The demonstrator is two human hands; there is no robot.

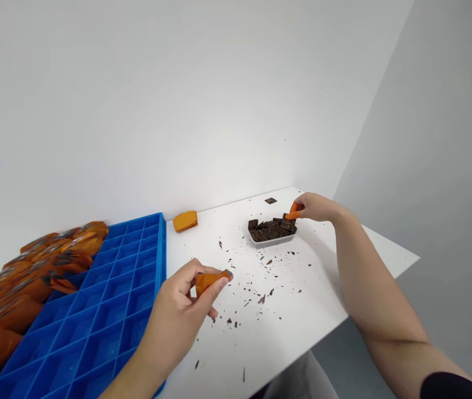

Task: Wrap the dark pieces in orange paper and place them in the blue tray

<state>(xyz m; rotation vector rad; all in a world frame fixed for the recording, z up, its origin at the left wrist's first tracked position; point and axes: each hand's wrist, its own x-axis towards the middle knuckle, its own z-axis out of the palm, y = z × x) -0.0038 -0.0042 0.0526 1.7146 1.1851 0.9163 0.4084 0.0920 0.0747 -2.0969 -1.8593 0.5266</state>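
My left hand [186,299] pinches a small orange pouch [209,281] between thumb and fingers above the table; a dark grey edge shows at the end near the thumb. Out to the right, my right hand [313,207] wears orange covers on its fingertips. These fingers are closed on a thin dark brown square piece [288,223] at the right end of a shallow white tray [271,242]. Rows of similar dark brown squares [271,231] stand packed in that tray, a few lying loose on top.
A blue compartment tray [107,285] stands at the left, with many filled orange pouches [24,288] along its far left side. Flat orange pouches [185,220] are stacked near the wall. One dark square [270,200] lies behind the white tray. Brown crumbs [262,298] litter the white table [302,310].
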